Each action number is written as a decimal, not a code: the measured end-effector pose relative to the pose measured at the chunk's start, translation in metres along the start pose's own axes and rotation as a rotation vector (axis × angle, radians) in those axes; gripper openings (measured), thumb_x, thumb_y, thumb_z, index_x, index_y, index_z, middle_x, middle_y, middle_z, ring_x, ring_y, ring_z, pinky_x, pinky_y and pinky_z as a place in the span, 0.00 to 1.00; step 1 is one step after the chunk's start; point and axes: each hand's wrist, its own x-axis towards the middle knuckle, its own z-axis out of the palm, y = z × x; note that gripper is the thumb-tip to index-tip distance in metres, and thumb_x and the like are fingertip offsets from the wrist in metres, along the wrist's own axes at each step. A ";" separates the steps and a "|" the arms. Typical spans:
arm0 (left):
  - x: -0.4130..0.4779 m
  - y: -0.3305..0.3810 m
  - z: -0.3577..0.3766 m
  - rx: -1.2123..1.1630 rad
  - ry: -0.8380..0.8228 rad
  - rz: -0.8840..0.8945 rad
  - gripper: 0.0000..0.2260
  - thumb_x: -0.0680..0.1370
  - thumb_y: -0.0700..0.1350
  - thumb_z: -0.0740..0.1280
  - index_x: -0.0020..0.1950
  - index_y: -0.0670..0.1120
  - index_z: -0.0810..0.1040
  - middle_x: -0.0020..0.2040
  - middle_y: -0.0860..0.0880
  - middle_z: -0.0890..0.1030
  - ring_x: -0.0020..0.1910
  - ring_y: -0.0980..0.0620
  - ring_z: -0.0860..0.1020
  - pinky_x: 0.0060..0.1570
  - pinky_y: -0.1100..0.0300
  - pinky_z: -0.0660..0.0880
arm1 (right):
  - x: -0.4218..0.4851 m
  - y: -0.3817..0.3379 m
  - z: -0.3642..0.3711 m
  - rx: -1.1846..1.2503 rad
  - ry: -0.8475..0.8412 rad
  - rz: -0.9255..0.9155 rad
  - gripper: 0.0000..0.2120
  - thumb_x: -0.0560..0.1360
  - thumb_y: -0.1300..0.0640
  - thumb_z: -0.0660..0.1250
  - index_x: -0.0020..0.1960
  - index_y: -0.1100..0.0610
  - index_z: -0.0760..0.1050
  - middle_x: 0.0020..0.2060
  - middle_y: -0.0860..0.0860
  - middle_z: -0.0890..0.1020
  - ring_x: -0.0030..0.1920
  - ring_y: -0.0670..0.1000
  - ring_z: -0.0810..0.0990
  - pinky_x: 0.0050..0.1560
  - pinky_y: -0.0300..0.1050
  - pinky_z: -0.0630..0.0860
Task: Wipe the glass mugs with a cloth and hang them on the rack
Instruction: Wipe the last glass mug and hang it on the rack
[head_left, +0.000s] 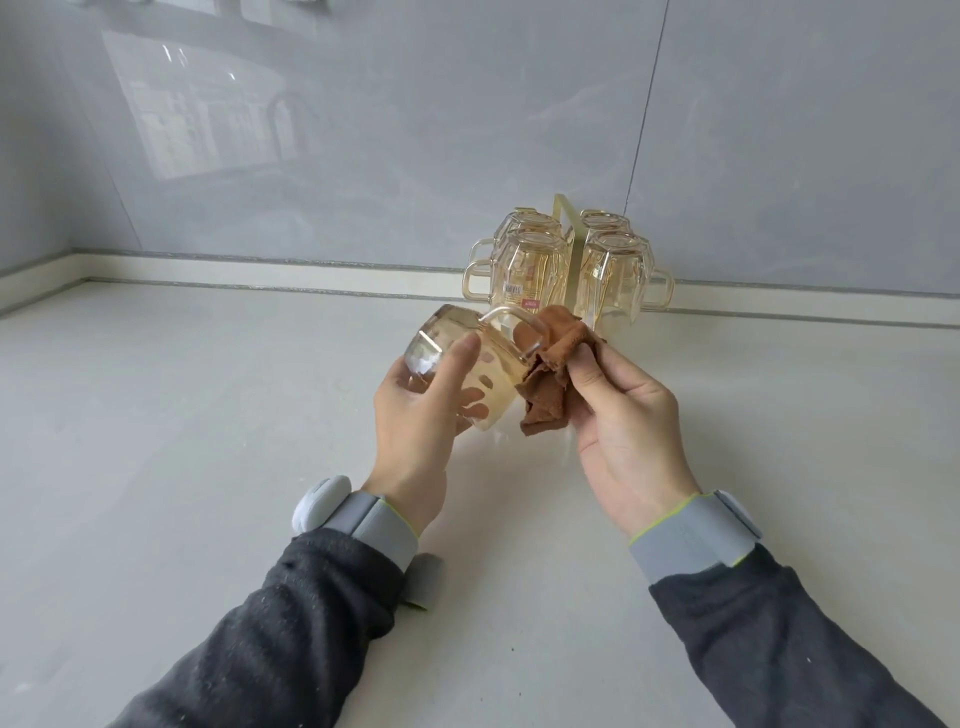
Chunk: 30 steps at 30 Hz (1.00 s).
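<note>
The left hand (415, 421) wraps its fingers round a mug (491, 371), holding it tilted above the counter (208, 415), just before the rack (563, 218). The right hand (623, 415) pinches a cloth (545, 400) that touches the mug beside its handle.

Fingers of the left grip (415, 415) lie behind the mug (452, 343) and show only as blurred shapes through its amber glass. Fingers of the right grip (628, 415) are buried under the cloth (545, 400); only the thumb shows. Whether the cloth reaches inside the mug cannot be told. Of the rack (563, 210) only the post shows; its base and pegs are hidden by the hung mugs (613, 275) and the cloth. The rear two are largely covered by the front pair. The label (515, 295) is too small to read. Both sleeves (270, 634) are cut off at the bottom edge.
</note>
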 end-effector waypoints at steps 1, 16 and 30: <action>0.001 0.001 0.000 -0.030 0.012 -0.024 0.18 0.77 0.54 0.76 0.60 0.43 0.81 0.43 0.49 0.86 0.46 0.43 0.87 0.47 0.51 0.82 | 0.000 0.000 0.000 0.009 -0.006 0.003 0.20 0.73 0.59 0.69 0.64 0.65 0.79 0.59 0.59 0.84 0.62 0.61 0.81 0.61 0.58 0.79; 0.002 0.007 0.000 -0.320 -0.079 -0.263 0.14 0.78 0.55 0.73 0.56 0.47 0.79 0.45 0.45 0.81 0.44 0.47 0.84 0.52 0.51 0.84 | 0.002 -0.020 -0.006 0.363 0.240 0.340 0.19 0.80 0.47 0.66 0.59 0.62 0.80 0.55 0.60 0.86 0.57 0.58 0.85 0.66 0.56 0.76; -0.001 0.009 0.000 -0.277 -0.153 -0.279 0.16 0.81 0.57 0.66 0.61 0.48 0.82 0.43 0.50 0.85 0.39 0.48 0.83 0.47 0.51 0.81 | 0.006 -0.022 -0.010 0.360 0.122 0.344 0.24 0.69 0.66 0.66 0.65 0.64 0.77 0.58 0.60 0.84 0.61 0.58 0.83 0.62 0.50 0.77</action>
